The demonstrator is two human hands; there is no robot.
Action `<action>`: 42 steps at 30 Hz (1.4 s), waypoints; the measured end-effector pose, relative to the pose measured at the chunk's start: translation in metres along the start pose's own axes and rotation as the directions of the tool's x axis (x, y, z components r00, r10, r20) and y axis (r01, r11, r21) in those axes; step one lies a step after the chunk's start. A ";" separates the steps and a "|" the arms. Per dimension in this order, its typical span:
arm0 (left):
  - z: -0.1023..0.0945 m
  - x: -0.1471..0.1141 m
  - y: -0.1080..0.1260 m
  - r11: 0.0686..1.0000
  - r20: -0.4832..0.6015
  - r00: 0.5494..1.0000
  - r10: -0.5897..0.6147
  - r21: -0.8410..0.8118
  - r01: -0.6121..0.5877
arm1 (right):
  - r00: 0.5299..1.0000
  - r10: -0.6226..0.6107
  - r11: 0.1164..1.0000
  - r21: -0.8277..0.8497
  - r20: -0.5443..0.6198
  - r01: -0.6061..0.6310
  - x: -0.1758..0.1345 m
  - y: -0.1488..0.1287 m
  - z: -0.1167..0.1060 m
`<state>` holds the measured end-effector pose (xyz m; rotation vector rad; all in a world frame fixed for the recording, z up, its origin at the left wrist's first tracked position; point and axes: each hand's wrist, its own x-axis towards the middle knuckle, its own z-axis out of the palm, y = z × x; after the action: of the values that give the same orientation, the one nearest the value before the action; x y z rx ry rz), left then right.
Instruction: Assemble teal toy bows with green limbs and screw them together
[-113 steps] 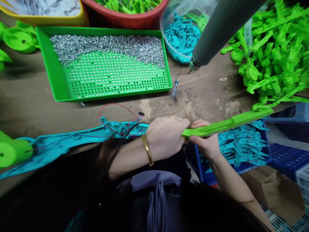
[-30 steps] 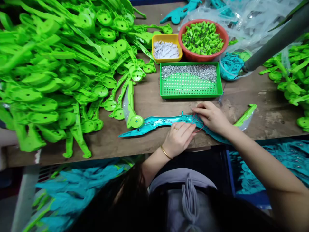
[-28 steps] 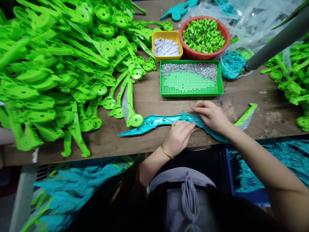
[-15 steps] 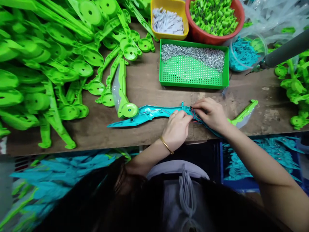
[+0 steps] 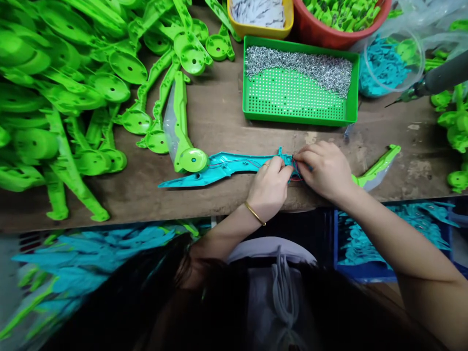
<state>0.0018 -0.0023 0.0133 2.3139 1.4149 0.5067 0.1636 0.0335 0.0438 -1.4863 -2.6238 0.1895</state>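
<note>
A long blue plastic toy-bow half shell (image 5: 234, 165) lies on the bench with its hollow side up. Thin red and dark wires (image 5: 297, 176) run along it and bunch near its middle. My left hand (image 5: 269, 187) rests over the shell with thumb and fingers pinched at the wires. Close beside it, my right hand (image 5: 323, 168) pinches a wire end at a small blue post. Both fingertips partly hide what they grip. A green limb with a round hub (image 5: 192, 160) joins the shell's left side; another green limb (image 5: 380, 168) shows at the right.
A green tray (image 5: 300, 114) of screws stands behind the shell. Beyond it are a yellow bin (image 5: 261, 30), a red bowl (image 5: 340, 34) and a clear tub (image 5: 385, 68). A power screwdriver (image 5: 435, 80) hangs right. Green parts (image 5: 73, 92) pile up left; a blue crate (image 5: 365, 273) sits below.
The camera view has shifted, so the bins and tray sit higher in the picture. Both hands stay at the shell's middle, with the right fingers slightly shifted around the wires.
</note>
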 end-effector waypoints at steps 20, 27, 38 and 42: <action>-0.014 0.000 -0.013 0.903 -0.158 0.957 0.244 -0.324 -0.283 | 0.967 0.228 0.795 0.551 0.113 -0.252 0.008 0.016 0.016; -0.003 0.017 -0.004 0.963 -0.146 0.954 0.263 -0.022 -0.269 | 0.968 0.192 0.637 0.730 0.162 -0.248 0.007 0.035 0.005; -0.004 0.032 -0.010 0.994 -0.069 0.992 0.108 -0.017 -0.110 | 0.968 0.229 0.915 0.319 0.099 -0.249 -0.043 0.023 -0.011; -0.001 0.033 -0.013 0.986 -0.103 0.983 0.150 -0.057 -0.157 | 0.971 0.232 0.941 0.241 0.053 -0.238 -0.043 0.016 -0.004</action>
<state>0.0053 0.0331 0.0115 2.3863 1.2485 0.7105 0.1992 0.0047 0.0430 -1.7090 -2.3270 0.5373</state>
